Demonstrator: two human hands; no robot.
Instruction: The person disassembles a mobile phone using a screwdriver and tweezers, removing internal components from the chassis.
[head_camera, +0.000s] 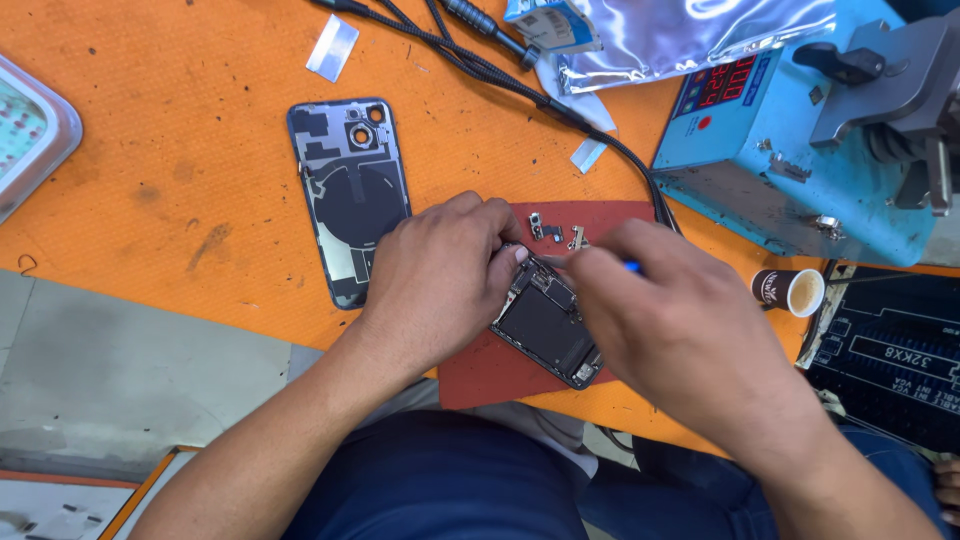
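While the opened phone (547, 325) is lying on a red mat (480, 370) on the orange table (180, 180), the left hand (435, 280) is curling closed on its upper edge, and the right hand (670, 320) is pinching a blue-tipped tool (631, 266) over it; a detached back cover (350, 195) is sitting just left.

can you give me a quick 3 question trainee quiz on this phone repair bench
1. True or false: the left hand rests on the opened phone body.
2. The detached back cover lies on: A) the red mat, B) the orange table top, C) the blue machine.
3. What small items lie on the red mat just beyond the phone body?

Key
1. True.
2. B, the orange table top, to the left of the hands.
3. Small metal parts, near the right hand.
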